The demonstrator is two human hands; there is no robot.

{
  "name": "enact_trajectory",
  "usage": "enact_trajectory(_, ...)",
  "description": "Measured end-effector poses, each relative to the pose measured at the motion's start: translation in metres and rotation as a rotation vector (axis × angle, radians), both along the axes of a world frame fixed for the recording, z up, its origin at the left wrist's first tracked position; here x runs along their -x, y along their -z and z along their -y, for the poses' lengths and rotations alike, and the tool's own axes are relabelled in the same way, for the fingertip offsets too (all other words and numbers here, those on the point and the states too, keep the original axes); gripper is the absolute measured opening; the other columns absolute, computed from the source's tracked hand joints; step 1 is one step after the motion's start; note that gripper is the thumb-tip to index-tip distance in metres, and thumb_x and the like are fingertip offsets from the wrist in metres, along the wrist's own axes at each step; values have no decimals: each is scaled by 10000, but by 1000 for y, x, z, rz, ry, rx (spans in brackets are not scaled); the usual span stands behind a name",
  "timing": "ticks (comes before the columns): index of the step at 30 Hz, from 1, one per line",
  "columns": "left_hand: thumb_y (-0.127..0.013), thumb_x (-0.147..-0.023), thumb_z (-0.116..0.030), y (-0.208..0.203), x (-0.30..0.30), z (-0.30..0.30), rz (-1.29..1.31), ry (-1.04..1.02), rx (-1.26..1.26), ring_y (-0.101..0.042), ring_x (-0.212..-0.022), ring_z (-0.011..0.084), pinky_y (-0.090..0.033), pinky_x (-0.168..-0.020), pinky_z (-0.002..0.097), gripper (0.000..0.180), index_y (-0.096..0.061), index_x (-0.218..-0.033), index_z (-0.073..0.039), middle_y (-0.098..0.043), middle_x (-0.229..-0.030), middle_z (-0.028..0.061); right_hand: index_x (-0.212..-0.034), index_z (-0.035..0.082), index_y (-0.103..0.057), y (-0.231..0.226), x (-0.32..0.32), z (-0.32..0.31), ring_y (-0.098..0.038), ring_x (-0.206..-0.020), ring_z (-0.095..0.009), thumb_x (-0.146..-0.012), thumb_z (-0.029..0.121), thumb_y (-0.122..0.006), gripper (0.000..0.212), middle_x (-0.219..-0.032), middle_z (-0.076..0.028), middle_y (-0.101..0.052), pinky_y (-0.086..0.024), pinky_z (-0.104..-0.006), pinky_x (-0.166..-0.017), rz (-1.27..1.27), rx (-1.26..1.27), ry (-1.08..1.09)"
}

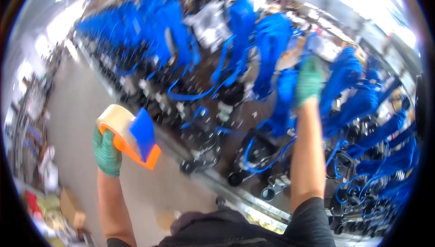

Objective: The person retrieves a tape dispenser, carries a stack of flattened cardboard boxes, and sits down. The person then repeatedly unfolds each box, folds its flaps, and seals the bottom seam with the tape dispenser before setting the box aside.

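My left hand (107,152), in a green glove, is closed around an orange tape dispenser (151,158) with a blue plate on its front. A roll of tan tape (114,113) sits in it. The dispenser is held above the floor, left of the bench. My right hand (309,83), also in a green glove, is stretched forward over the bench among long blue strap-like pieces (285,95). It touches or lies close to one of them. Motion blurs its fingers, so their grip is unclear.
Rows of blue pieces (272,38) with black round parts (258,149) and thin blue cords cover the bench. A clear plastic bag (210,24) lies among them. The bench's metal edge (235,195) runs before me. A cardboard box (72,208) stands at lower left.
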State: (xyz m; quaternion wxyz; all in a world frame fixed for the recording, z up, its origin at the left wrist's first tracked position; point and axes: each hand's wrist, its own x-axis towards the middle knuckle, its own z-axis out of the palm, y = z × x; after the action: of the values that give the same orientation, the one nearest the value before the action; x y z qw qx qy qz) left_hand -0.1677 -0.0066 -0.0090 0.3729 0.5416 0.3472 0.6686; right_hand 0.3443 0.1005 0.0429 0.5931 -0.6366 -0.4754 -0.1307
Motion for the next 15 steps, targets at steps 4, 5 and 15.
enact_trajectory(4,-599,-967,-301,69,92,105,167,-346,155,-561,-1166,218,-478,-978,378,501,-463,-1355,-15,-568,-1289,91,-1159,12,-641,18,-35,28,-601,-1111,-342,-1018,255,-402,369,-1169,-199,-641,-488,-407,-918,754,77,220)
enact_trajectory(5,-609,-961,-303,92,120,131,284,-465,200,-577,-1133,209,-491,-958,381,497,-471,-1342,-15,-582,-1258,81,-1164,19,-646,-5,-31,62,-605,-1116,-324,-1018,241,-409,356,-1176,-188,-644,-502,-394,-912,965,79,324)
enact_trajectory(15,-573,-970,-205,271,234,463,607,-1101,540,-604,-1102,246,-517,-941,403,415,-477,-1326,-14,-594,-1229,104,-1315,47,-545,287,411,208,-648,-856,-141,-930,33,-599,390,-1144,-69,-652,-529,-284,-708,-427,1473,-1252)
